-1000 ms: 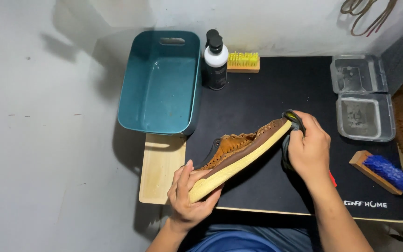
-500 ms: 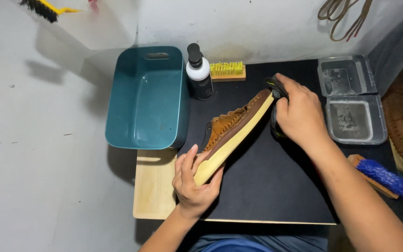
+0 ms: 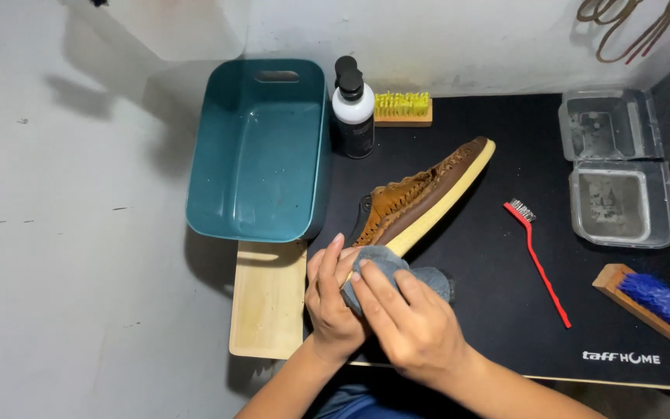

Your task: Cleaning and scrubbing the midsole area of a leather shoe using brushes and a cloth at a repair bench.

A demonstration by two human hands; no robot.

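A brown woven shoe [image 3: 420, 194] with a cream sole lies tilted on its side on a black mat [image 3: 505, 310], toe pointing up and right. My left hand [image 3: 331, 299] grips the heel end of the shoe. My right hand [image 3: 412, 326] presses a grey cloth [image 3: 397, 271] against the heel, its fingers lying over the cloth and touching the left hand. The heel itself is hidden under the cloth and both hands.
A teal tub [image 3: 257, 151] stands left of the shoe, over a pale wooden board [image 3: 269, 299]. A black-and-white bottle [image 3: 352, 109] and yellow brush [image 3: 402, 107] sit behind. A red-handled brush [image 3: 538, 260], clear hinged container [image 3: 618, 167] and blue-bristled brush [image 3: 653, 302] lie right.
My right hand has left the toe and come down to the heel with the grey cloth. The red-handled brush now lies uncovered on the mat.
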